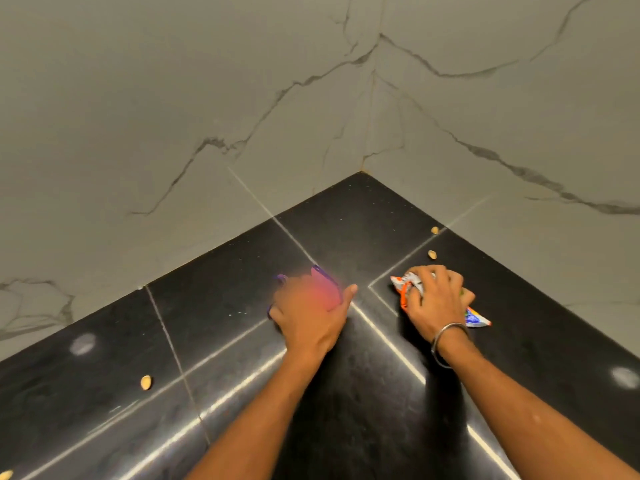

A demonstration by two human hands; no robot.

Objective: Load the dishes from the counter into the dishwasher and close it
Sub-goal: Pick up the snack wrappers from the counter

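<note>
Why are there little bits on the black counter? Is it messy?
Yes, a bit. Small tan shells lie scattered on the black counter: one at left, two near the right hand, which grips a crumpled wrapper.

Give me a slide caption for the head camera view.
Right hand grips a crumpled wrapper on the black counter; left hand blurred beside it.

Counter (pixel 221 306): black glossy stone slabs, pale seams, L-shaped corner set against grey veined marble walls.
</note>
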